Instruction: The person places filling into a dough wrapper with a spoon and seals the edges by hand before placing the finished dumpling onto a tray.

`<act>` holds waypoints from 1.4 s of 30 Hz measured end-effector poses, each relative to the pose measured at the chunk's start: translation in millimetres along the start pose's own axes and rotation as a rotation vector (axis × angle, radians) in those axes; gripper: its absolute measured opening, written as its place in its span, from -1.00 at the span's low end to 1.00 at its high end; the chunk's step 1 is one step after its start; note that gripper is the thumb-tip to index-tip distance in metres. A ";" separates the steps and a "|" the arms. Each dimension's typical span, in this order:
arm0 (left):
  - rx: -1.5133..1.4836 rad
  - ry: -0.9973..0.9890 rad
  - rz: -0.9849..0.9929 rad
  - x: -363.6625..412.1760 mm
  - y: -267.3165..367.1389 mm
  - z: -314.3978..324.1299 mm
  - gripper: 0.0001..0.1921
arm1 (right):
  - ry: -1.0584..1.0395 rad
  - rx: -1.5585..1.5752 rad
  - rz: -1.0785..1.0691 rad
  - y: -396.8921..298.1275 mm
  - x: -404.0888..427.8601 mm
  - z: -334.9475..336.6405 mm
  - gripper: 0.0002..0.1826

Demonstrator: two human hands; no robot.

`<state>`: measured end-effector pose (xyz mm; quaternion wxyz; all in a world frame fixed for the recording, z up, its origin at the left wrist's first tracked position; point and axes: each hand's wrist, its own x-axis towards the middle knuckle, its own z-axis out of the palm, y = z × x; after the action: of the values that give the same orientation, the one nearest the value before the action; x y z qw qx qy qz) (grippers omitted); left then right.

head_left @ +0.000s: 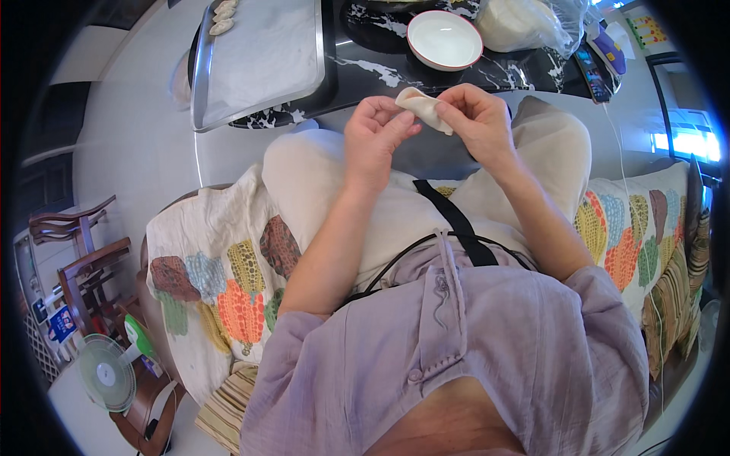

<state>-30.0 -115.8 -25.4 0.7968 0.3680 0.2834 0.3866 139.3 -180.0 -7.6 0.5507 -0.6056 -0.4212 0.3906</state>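
A folded dumpling (421,107) of pale dough is held up between my two hands, above my lap and just short of the table's near edge. Its left end gapes a little, with some filling showing. My right hand (482,122) pinches the dough's right side between thumb and fingers. At the other end, the thumb and fingertips of my left hand (376,134) support it. Past my left hand lies a metal tray (262,74) with a whitish, dusted-looking surface. Several finished dumplings (222,25) sit in its far left corner.
On the black marbled table (370,85) stand a white red-rimmed bowl (439,65) and a clear plastic bag (559,28) around pale dough. A phone (593,74) with a white cable and a tissue pack (607,48) lie at the right. A fan (105,373) stands lower left.
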 end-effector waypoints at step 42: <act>0.335 0.014 0.244 -4.3 -6.6 9.3 -0.88 | -0.043 -0.480 -0.213 -29.4 -6.3 0.9 -0.81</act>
<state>-22.7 -125.6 -24.7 0.6697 0.5243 0.3024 0.4304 134.0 -184.5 21.7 0.4205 -0.6627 -0.5746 0.2320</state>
